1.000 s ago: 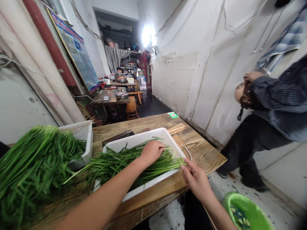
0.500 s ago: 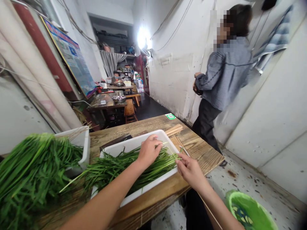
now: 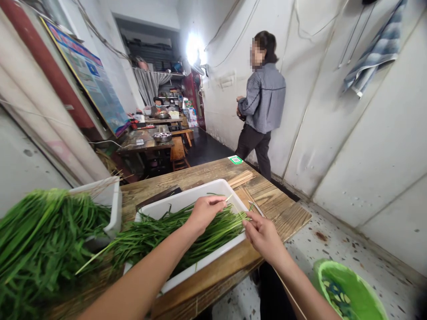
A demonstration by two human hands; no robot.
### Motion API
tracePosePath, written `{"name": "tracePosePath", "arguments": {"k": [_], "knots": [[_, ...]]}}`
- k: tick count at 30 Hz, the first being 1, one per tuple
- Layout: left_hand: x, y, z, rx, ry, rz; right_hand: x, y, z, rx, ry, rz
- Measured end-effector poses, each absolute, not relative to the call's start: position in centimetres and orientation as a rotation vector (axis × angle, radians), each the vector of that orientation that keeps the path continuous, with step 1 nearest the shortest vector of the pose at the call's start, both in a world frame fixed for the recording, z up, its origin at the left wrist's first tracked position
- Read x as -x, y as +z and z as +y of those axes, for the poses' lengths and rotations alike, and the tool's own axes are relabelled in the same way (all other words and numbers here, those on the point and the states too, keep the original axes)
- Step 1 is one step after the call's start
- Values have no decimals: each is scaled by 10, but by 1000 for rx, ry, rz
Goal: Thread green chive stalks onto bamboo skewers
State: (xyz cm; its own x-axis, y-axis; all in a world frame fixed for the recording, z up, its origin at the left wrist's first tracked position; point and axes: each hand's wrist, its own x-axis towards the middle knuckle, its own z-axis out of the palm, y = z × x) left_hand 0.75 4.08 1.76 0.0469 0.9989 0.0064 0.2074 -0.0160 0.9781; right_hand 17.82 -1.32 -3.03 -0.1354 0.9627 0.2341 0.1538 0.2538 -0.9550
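A white plastic tray (image 3: 187, 277) holds a heap of long garlic chives (image 3: 160, 235), their pale ends toward the right. Above the chives, my left hand (image 3: 205, 213) pinches a chive stalk (image 3: 228, 198) by its pale end. My right hand (image 3: 265, 233) is closed at the tray's right rim, beside the chive ends. A thin bamboo skewer (image 3: 289, 291) runs from under this hand down along the forearm; its upper part is hidden by my fingers.
Loose bamboo skewers (image 3: 242, 178) lie behind the tray on the wooden table (image 3: 283, 209). A second white tub (image 3: 115, 209) with more chives stands left. A green bucket (image 3: 360, 293) sits on the floor at right. A person (image 3: 265, 98) walks by the wall; another sits far back.
The person in the checked jacket has walked further away down the room. My left hand has turned slightly, its fingers now closer together on the stalk. My right hand stays at the rim.
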Motion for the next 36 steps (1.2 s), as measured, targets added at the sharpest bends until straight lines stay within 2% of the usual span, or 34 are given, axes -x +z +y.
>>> {"name": "tracePosePath", "arguments": {"k": [36], "knots": [[-8,7,44,-1459,1177,1328,-177,-19,-17,1104,1057,-1540]]}}
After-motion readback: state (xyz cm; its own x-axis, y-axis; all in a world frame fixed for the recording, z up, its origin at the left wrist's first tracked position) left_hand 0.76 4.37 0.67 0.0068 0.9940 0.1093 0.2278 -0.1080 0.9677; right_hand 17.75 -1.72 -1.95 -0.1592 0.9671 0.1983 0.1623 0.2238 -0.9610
